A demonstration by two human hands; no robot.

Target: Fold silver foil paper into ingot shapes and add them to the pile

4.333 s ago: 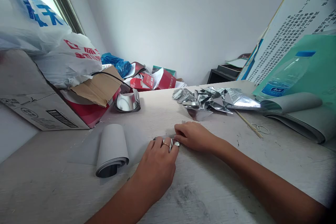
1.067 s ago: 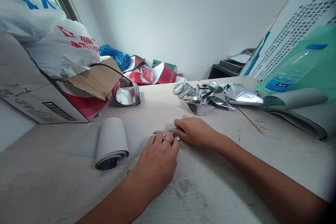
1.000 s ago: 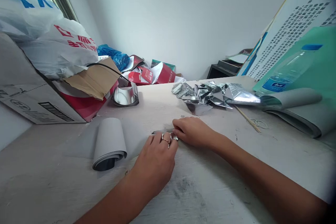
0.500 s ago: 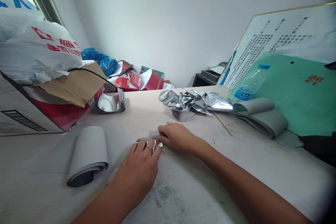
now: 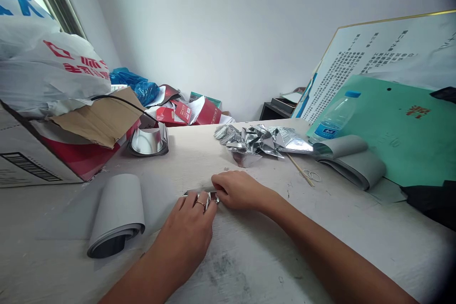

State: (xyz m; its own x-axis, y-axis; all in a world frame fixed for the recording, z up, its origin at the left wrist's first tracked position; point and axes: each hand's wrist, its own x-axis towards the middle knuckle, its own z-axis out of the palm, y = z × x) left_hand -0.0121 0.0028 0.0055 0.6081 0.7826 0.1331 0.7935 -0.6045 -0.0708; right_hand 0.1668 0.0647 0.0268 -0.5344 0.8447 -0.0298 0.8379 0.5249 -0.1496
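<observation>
A small piece of silver foil [image 5: 214, 197] lies on the white tabletop [image 5: 256, 256], mostly covered by my fingers. My left hand [image 5: 190, 225], with a ring on one finger, is bent over the foil and presses it to the table. At the foil's right end, my right hand [image 5: 238, 191] is closed with its fingers curled down onto it. The right fingertips are hidden under the hand. Just beyond my hands is a heap of folded silver foil pieces [image 5: 261, 138], with a thin wooden stick [image 5: 302, 171] and a white rubber band [image 5: 315, 176] beside it.
A grey sheet roll [image 5: 117, 211] stands to the left, a shiny metallic strip coil [image 5: 147, 140] behind it. On the right are another folded grey sheet [image 5: 356, 159], a plastic bottle [image 5: 335, 116] and a green board [image 5: 395, 137]. A carton [image 5: 32, 166] with plastic bags borders the left side.
The view has shifted slightly. My hands stay on the foil in nearly the same pose, the right one a little more curled at its end.
</observation>
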